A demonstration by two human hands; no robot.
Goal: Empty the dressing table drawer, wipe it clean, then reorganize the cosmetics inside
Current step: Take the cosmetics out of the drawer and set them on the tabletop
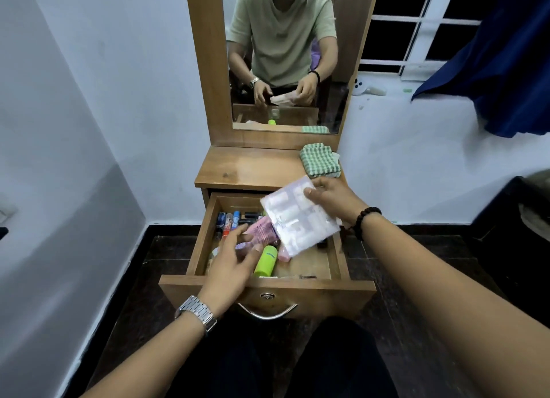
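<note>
The wooden drawer (pixel 340 263) of the dressing table is pulled out toward me. Inside lie a lime-green bottle (pixel 265 261), a pink tube (pixel 262 232) and several small sticks and tubes (pixel 227 219) at the back left. My right hand (pixel 333 199) pinches a clear plastic packet (pixel 299 217) by its upper corner and holds it tilted above the drawer. My left hand (pixel 233 260) hovers over the left half of the drawer, fingers spread and loosely bent, holding nothing.
A folded green checked cloth (pixel 320 159) lies on the right of the table top (pixel 250 165). The mirror (pixel 282 55) stands behind it. A white wall is at the left, and a dark blue cloth (pixel 500 64) hangs at the right by the window.
</note>
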